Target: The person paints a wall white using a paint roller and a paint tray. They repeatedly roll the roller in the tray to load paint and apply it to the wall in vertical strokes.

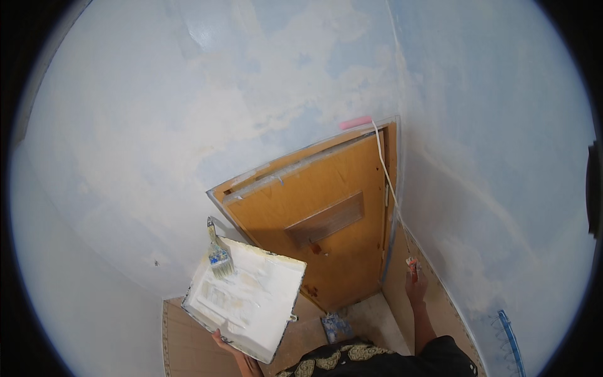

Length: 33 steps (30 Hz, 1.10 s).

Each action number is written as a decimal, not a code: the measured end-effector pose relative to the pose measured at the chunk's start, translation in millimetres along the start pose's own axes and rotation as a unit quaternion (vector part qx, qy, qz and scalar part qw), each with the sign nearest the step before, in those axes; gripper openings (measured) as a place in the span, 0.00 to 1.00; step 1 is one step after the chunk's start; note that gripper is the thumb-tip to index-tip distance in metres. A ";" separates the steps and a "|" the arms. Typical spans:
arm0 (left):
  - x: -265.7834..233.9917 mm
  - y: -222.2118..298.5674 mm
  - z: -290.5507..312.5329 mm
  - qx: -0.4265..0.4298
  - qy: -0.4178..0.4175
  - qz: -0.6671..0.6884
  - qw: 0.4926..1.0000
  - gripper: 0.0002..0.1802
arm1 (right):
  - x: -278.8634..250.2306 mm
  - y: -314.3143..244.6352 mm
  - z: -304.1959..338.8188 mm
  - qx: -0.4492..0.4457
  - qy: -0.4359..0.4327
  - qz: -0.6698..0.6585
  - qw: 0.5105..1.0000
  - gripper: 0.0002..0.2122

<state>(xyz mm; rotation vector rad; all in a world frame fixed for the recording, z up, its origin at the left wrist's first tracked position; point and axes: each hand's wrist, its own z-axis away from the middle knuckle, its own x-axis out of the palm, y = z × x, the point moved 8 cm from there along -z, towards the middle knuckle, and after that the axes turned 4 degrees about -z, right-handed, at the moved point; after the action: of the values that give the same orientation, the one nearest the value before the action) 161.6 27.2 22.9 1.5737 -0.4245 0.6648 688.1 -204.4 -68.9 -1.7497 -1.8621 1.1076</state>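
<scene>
My left hand [221,340] grips the lower left edge of a paint tray [264,295] with white paint in it; part of the hand is hidden beneath the tray. A paintbrush [220,259] with a paint-spattered handle lies across the tray's upper left rim, bristles inside. On the right, my right hand [415,288] is closed round the red handle of a paint roller [357,122]. The roller's long thin wire frame runs up to a narrow pink sleeve. That sleeve appears at the top of the door frame, against or just before the wall; I cannot tell which.
A wooden door [326,220] with a vent panel stands in its frame ahead. Patchy white and pale-blue walls [270,81] meet in a corner right of it. Beige tiles [195,339] cover the lower wall. A blue hook rail [512,342] hangs at lower right.
</scene>
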 end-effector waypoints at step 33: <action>-27.9 9.0 -28.6 0.016 0.005 0.026 1.000 0.42 | 24.9 -19.3 -97.0 -0.068 0.066 -0.001 0.996 0.12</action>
<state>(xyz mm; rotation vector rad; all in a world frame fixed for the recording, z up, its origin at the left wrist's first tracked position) 130.0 51.1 12.5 1.5932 -0.4512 0.7214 740.5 -150.6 0.2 -1.8468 -1.8962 0.8610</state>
